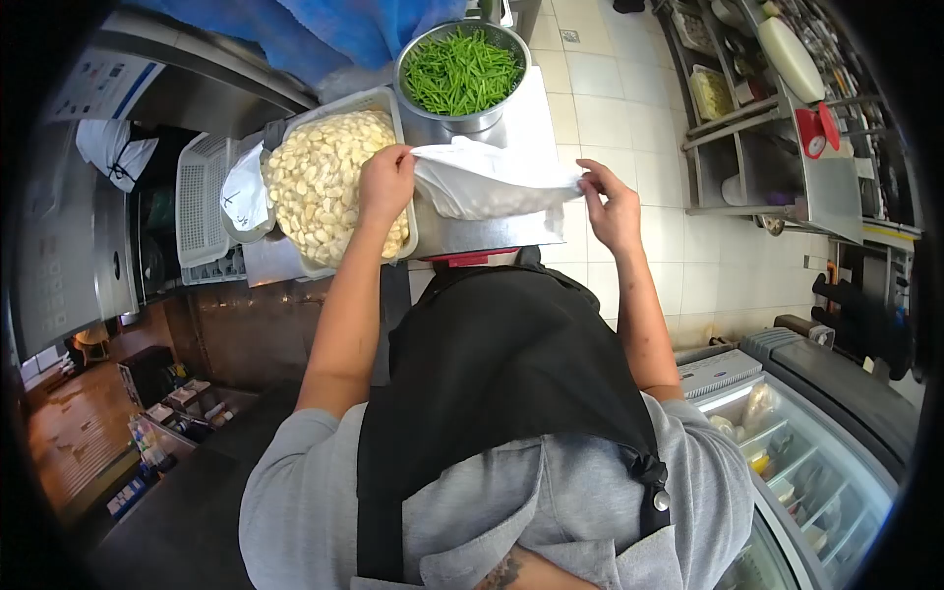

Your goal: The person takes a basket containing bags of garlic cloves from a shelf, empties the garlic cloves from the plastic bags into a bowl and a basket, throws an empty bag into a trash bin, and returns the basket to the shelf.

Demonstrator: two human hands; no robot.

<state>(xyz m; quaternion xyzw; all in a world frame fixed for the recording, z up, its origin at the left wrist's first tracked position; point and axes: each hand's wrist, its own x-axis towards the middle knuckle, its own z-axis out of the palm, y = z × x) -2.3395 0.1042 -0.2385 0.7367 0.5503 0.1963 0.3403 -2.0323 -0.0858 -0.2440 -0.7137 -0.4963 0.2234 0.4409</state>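
A white plastic bag is stretched between my two hands over the steel counter. My left hand pinches its left top corner, with the wrist over the edge of a basket. My right hand pinches the opposite end, out past the counter's right edge. Something pale shows faintly through the lower part of the bag; I cannot make out what. Beside my left hand, peeled garlic cloves fill the white plastic basket. Behind the bag stands a metal colander heaped with cut green beans.
To the left are a pale plastic crate and a marked white bag. A glass-topped freezer stands at lower right. Metal shelves with a red scale line the right side, across a tiled floor.
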